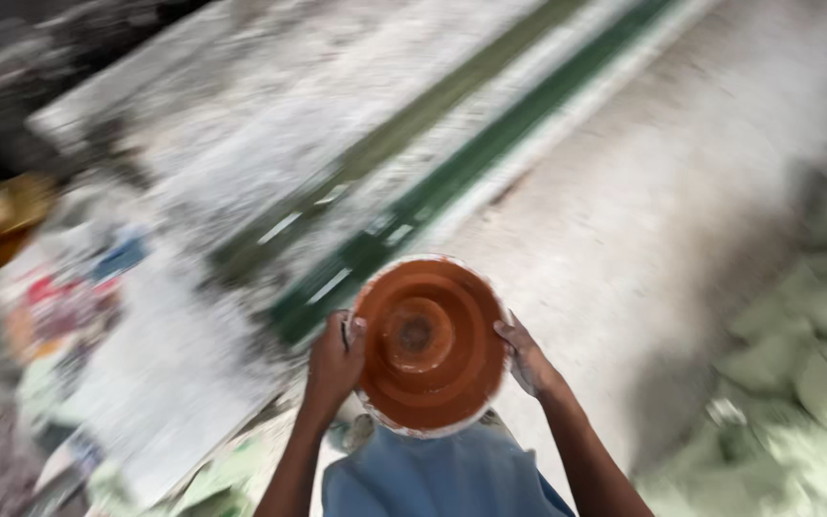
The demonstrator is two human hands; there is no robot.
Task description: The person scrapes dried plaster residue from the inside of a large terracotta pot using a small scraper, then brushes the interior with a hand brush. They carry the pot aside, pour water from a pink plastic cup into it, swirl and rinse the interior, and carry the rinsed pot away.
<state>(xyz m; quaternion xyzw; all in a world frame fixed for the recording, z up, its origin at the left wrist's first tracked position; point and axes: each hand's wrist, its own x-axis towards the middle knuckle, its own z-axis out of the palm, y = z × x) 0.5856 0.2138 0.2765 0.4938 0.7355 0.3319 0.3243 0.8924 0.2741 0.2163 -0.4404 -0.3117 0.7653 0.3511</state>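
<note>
Soft, even daylight over my view, brightest on the pale floor (pixel 681 191) at upper right, dim in the top left corner, heavy motion blur streaking everything diagonally, edges smeared worst, my orange bowl (pixel 430 343) the sharpest thing, no hard shadows or glare.

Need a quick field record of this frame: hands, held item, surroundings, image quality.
held: round orange-brown bowl, whitish rim, open side facing camera
left hand: grips bowl's left edge
right hand: grips bowl's right edge
below bowl: blue garment
ahead: long pale slabs with green strips
right: pale green sacks
left: colourful litter, unclear
quality: heavy motion blur
</note>
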